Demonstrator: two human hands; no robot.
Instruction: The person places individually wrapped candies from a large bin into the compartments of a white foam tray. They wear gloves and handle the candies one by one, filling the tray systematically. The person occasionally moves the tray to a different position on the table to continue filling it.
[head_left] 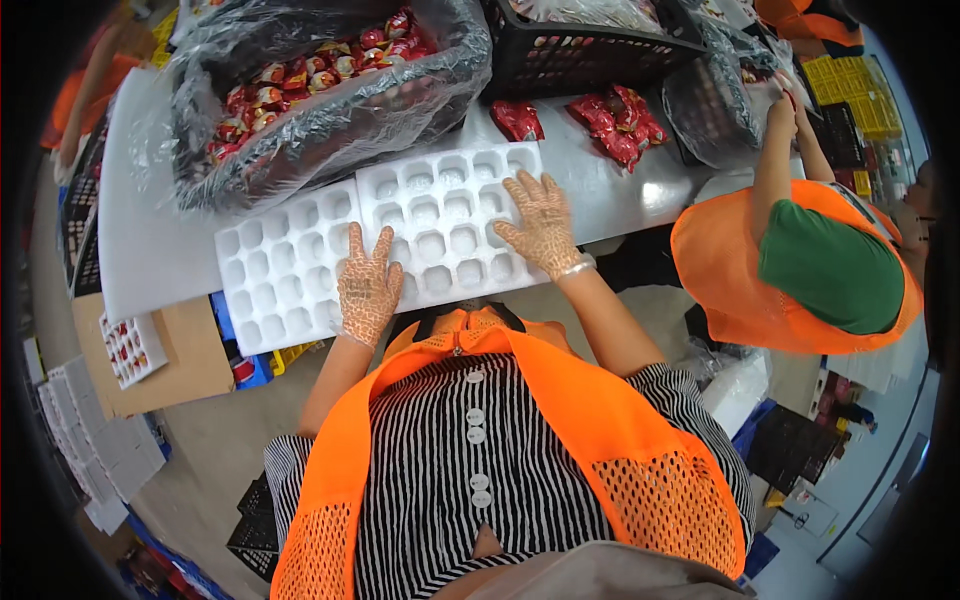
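- Resting L hand (370, 290) & R hand (541, 228), spread out, on white trays (425, 212), prob. steadying them.
- Having bin (340, 130) of red packets (300, 75) just beyond, prob. for easy reach.

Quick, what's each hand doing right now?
Left hand: open, where two white trays meet.
Right hand: open, at the right tray's outer edge.

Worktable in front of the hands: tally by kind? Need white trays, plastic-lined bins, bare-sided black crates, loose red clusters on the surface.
White trays: 2
Plastic-lined bins: 2
Bare-sided black crate: 1
Loose red clusters: 2 (single pieces within them overlap, not countable)
Total: 7
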